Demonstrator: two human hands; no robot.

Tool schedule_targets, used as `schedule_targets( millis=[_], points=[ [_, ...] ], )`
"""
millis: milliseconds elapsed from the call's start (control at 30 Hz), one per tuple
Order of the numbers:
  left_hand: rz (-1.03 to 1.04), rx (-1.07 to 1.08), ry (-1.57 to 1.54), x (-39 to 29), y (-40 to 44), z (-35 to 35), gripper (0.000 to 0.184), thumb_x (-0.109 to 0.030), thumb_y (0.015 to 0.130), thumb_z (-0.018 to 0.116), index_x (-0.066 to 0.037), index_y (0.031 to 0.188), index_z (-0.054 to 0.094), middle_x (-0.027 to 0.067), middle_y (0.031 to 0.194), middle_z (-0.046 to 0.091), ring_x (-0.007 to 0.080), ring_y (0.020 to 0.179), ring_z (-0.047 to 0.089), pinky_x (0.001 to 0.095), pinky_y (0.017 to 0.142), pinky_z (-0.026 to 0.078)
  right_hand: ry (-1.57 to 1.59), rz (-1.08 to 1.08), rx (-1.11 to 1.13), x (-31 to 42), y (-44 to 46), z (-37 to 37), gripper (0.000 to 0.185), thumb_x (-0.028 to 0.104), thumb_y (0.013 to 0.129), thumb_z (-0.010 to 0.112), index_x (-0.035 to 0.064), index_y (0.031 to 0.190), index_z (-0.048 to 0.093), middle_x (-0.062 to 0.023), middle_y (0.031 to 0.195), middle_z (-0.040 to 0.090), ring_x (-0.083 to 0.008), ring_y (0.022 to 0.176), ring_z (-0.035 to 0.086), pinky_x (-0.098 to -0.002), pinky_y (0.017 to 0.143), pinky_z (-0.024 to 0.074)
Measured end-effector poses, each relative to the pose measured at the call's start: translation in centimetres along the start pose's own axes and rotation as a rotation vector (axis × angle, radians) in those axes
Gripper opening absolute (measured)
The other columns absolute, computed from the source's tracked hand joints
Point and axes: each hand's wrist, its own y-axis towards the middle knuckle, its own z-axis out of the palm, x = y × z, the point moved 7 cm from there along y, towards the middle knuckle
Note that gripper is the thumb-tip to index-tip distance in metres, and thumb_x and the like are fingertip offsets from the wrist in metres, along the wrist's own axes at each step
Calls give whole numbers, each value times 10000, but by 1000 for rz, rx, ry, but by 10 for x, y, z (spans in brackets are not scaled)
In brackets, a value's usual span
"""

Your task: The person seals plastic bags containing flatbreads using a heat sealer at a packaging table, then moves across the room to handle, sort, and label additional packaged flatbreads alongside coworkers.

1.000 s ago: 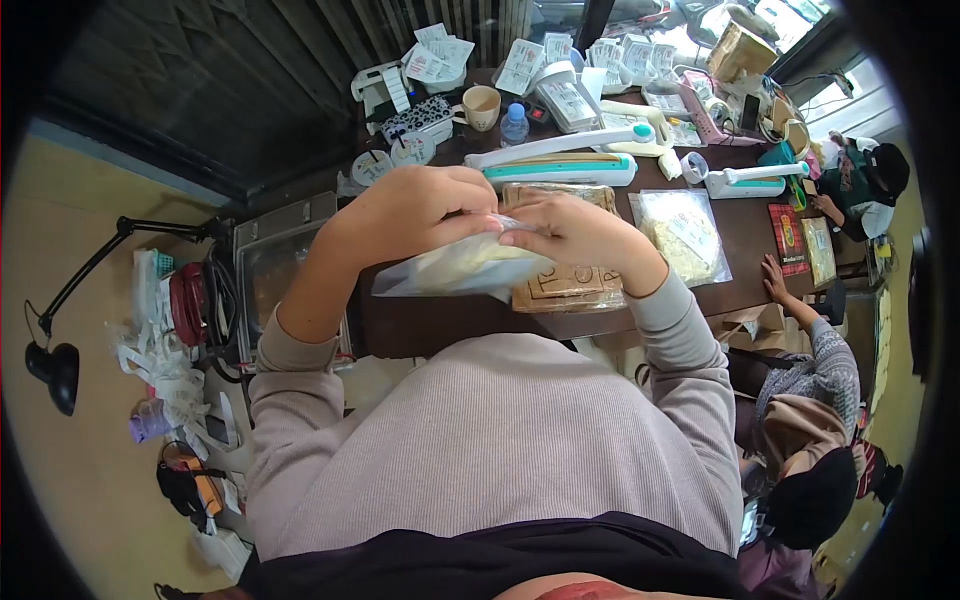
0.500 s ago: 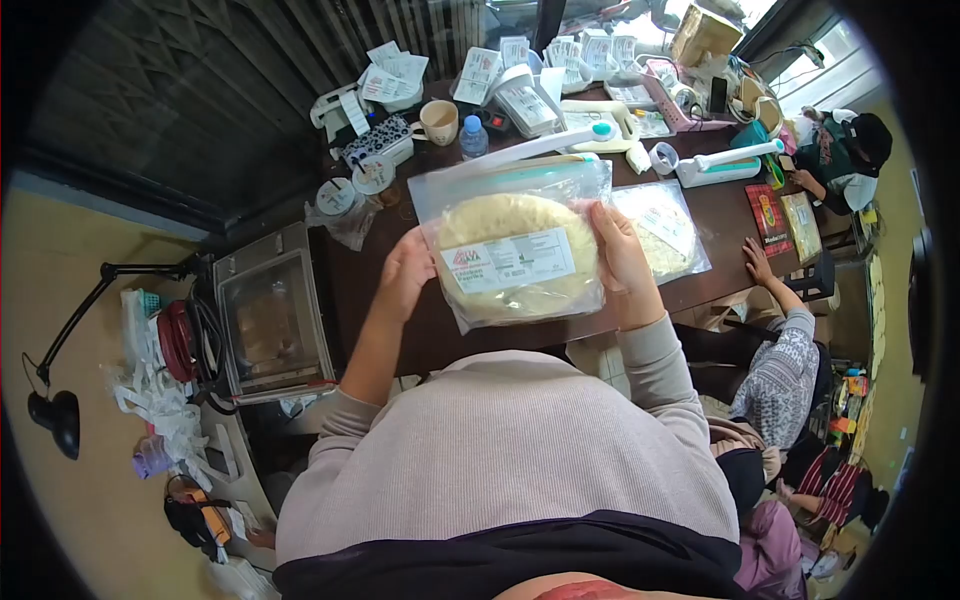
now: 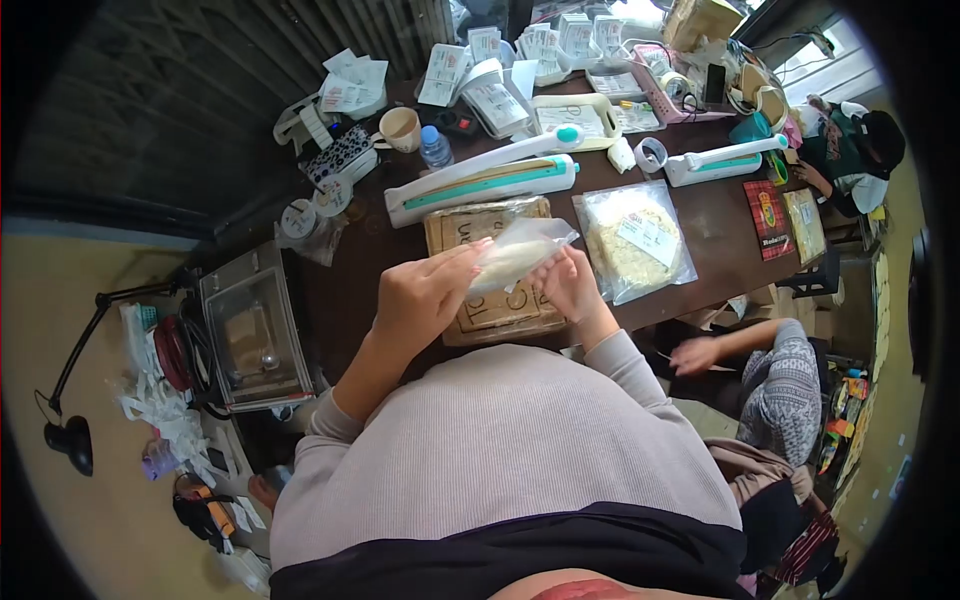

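A clear plastic bag with a pale, flat round item (image 3: 512,258) is held up edge-on between my hands. My left hand (image 3: 425,300) grips its left end with the fingers together. My right hand (image 3: 572,288) is at its right end, fingers curled against the plastic. Under the bag lies a brown block wrapped in clear plastic (image 3: 500,325), with dark handwriting on it. To the right, a second bagged pale round item (image 3: 637,242) with a white label lies flat on the dark table (image 3: 370,262).
Behind are a long white and teal sealer (image 3: 480,190), a smaller one (image 3: 725,163), a cup (image 3: 400,129), a blue-capped bottle (image 3: 435,148) and label stacks (image 3: 495,105). A clear-lidded box (image 3: 255,330) stands left. A person's arm (image 3: 735,345) is at right.
The bag was tilted edge-on, then turned with its labelled face up, and is now edge-on again, uncovering the brown block. The person's hand at right has moved off the table edge.
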Motion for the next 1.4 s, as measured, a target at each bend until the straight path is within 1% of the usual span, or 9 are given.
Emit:
schedule_targets(
  millis=[133,200,333,400,500,633,1033,1233,1400],
  points=[
    [-483,-92,-269,54,-7,28,223,-196,943,549,-32,1031,671,103,929,703,185,722,669,249,646,511,-80,44,114,8,10,-45,314,280,991,423,51,1158,556,-10,966,619,-133,885,600,-280,772,483],
    [-840,-179,-512,104,-41,68,285,-246,978,506,-18,1025,669,95,908,703,139,751,650,233,683,495,-324,10,-96,24,15,-60,276,270,980,477,48,1099,592,0,932,627,-99,819,578,-241,730,463],
    [-1043,-255,-394,169,-119,140,302,-269,979,496,-27,984,677,96,941,670,160,894,613,278,780,475,-863,-109,-331,57,43,-83,248,262,963,548,42,892,637,31,779,603,-45,720,526,-206,615,403],
    [-808,-191,249,167,-112,138,241,-252,931,567,-38,929,677,125,1095,604,233,1029,554,351,843,449,-1190,-169,-288,68,64,-92,267,266,966,542,43,839,616,24,715,577,-42,689,507,-226,580,387],
    [-853,-147,540,182,-114,145,189,-259,869,623,-80,881,682,157,1186,522,337,1152,459,453,930,387,-1600,-278,-422,77,86,-87,320,310,943,551,45,762,554,-67,663,547,-199,607,534,-339,570,405],
    [-1029,-223,432,217,-129,153,195,-296,842,611,-107,844,657,137,1240,496,350,1174,442,476,968,342,-1696,-426,-458,80,110,-86,352,350,923,557,58,726,542,-92,705,549,-308,653,539,-405,590,414],
    [-1022,-357,455,225,-111,149,223,-251,890,595,-40,832,639,159,1116,550,321,1009,566,410,847,459,-1558,-416,-416,89,139,-92,379,385,929,553,46,758,544,-82,732,535,-257,650,531,-358,598,420],
    [-1056,-314,470,225,-113,150,217,-274,889,583,-64,860,632,111,1106,560,301,1041,543,481,897,387,-1551,-398,-392,91,143,-91,353,355,930,563,44,764,548,-85,715,539,-242,615,522,-341,580,420],
    [-973,-340,461,209,-95,143,389,-336,886,586,-78,1166,509,148,1299,458,356,1208,429,533,997,294,-1521,-689,-150,114,116,-25,221,191,880,644,41,747,550,-82,650,505,-239,563,487,-319,528,393]
  ],
)
